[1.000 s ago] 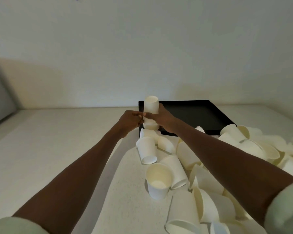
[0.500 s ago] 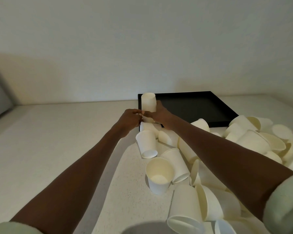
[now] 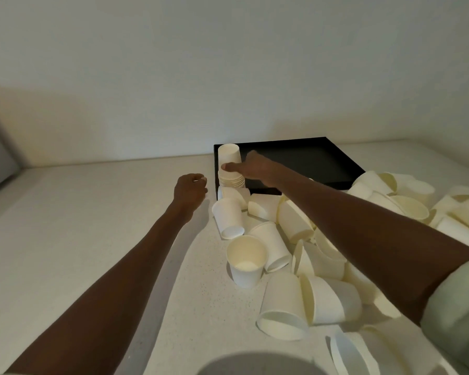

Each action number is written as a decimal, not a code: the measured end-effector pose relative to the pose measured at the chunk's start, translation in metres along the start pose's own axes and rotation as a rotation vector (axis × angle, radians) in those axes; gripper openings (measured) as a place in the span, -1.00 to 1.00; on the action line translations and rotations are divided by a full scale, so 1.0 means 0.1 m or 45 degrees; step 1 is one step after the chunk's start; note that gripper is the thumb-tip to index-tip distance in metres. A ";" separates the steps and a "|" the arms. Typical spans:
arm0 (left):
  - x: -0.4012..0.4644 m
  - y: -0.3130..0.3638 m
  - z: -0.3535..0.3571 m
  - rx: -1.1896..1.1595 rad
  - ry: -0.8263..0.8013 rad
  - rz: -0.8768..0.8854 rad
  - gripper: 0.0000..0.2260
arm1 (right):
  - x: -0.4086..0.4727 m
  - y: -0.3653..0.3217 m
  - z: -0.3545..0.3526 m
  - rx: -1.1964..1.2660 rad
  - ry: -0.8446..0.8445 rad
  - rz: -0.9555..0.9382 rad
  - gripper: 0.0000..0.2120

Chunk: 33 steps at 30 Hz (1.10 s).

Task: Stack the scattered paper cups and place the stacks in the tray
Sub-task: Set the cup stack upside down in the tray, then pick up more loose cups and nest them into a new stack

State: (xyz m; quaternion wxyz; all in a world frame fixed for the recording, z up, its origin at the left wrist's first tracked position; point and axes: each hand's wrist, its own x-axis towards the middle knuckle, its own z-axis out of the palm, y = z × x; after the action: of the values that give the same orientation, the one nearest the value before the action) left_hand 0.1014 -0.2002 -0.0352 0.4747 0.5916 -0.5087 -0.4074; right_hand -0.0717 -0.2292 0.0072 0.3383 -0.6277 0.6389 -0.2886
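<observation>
A stack of upside-down white paper cups stands in the near left corner of the black tray. My right hand grips the stack, thumb across its front and fingers behind it. My left hand hovers over the counter just left of the tray, fingers loosely curled, holding nothing. Several loose white cups lie scattered in front of the tray, among them an upright one and one on its side.
More cups are piled at the right and near bottom right. The pale counter stretches to the left. A white wall rises behind the tray. A grey rounded shape sits at the bottom edge.
My left hand has let go of the stack and drawn back to the left. My right hand has carried the stack forward into the tray's near left corner.
</observation>
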 end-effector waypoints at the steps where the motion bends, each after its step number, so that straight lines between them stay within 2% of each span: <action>1: -0.06 0.00 -0.02 0.032 0.024 -0.010 -0.85 | -0.07 -0.06 -0.07 -0.064 0.024 -0.030 -0.30; 4: -0.28 0.01 -0.09 0.072 0.072 -0.025 -0.82 | -0.40 -0.24 -0.29 -0.275 0.059 -0.138 -0.30; 6: -0.47 0.00 -0.14 0.063 0.073 -0.023 -0.74 | -0.71 -0.31 -0.41 -0.384 0.038 -0.210 -0.32; 10: -0.96 -0.02 -0.18 0.204 -0.005 0.132 -0.75 | -1.39 -0.27 -0.62 -0.480 -0.005 -0.339 -0.40; 15: -1.61 0.01 -0.16 0.334 -0.162 0.268 -0.31 | -2.31 -0.01 -0.84 -0.627 -0.172 -0.550 -0.43; 19: -1.94 -0.03 -0.11 0.380 -0.210 0.334 -0.15 | -2.98 0.36 -1.00 -0.617 -0.220 -0.518 -0.30; 22: -2.10 -0.03 -0.08 0.359 -0.124 0.360 -0.11 | -3.42 0.69 -1.08 -0.625 -0.322 -0.465 -0.16; 25: -2.33 -0.04 -0.03 0.350 -0.046 0.312 -0.04 | -3.76 0.99 -1.09 -0.707 -0.510 -0.391 0.03; 27: -2.54 -0.04 0.00 0.342 0.006 0.370 -0.06 | -3.93 1.14 -1.06 -0.744 -0.613 -0.363 0.09; 30: -2.82 -0.02 0.03 0.342 0.067 0.445 -0.10 | -4.07 1.32 -0.99 -0.832 -0.649 -0.375 0.10; 33: -3.06 0.02 0.05 0.269 0.130 0.500 -0.13 | -4.11 1.44 -0.87 -1.002 -0.523 -0.475 -0.05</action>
State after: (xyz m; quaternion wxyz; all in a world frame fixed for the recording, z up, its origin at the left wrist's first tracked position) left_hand 0.0498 0.1011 -0.0344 0.5055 0.5474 -0.6292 -0.2212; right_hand -0.2354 0.1823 -0.0256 0.1366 -0.8561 0.4960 0.0493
